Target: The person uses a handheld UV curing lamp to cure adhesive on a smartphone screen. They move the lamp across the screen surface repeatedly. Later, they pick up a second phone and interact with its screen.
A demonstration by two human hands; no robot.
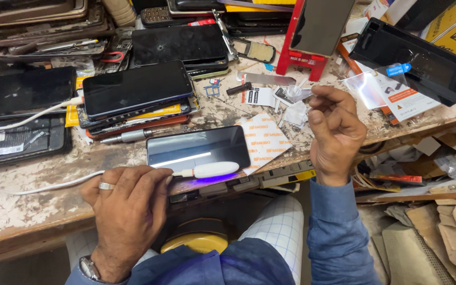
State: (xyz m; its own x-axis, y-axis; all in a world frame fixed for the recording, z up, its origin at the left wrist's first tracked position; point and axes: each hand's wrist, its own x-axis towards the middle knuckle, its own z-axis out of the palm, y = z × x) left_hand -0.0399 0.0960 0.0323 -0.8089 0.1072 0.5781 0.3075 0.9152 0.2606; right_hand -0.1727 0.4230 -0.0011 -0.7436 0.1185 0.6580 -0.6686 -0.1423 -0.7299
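At the near edge of a worn, paint-flaked bench (38, 206), the left hand (127, 206), a ring on one finger, pinches the cable end of a small white oval lamp (215, 169). Fingers are closed narrowly on it. Violet light glows under the lamp, onto the lower edge of a glossy black phone (197, 148) lying flat just beyond the hand. A thin white cable (54, 184) trails leftward from the grip.

Right of the lamp, the right hand (336, 132) is raised above the bench, fingers curled loosely; whether it holds anything is hard to tell. Beyond its fingertips lie crumpled bits of clear film (295, 103) and printed paper slips.

Farther back, a stack of dark phones (135, 89) rests on orange and yellow packets, one plugged into a second white cable. A red stand (304, 58) and a black tray (412, 58) sit behind the right hand. Clutter at the far edge is cut off.
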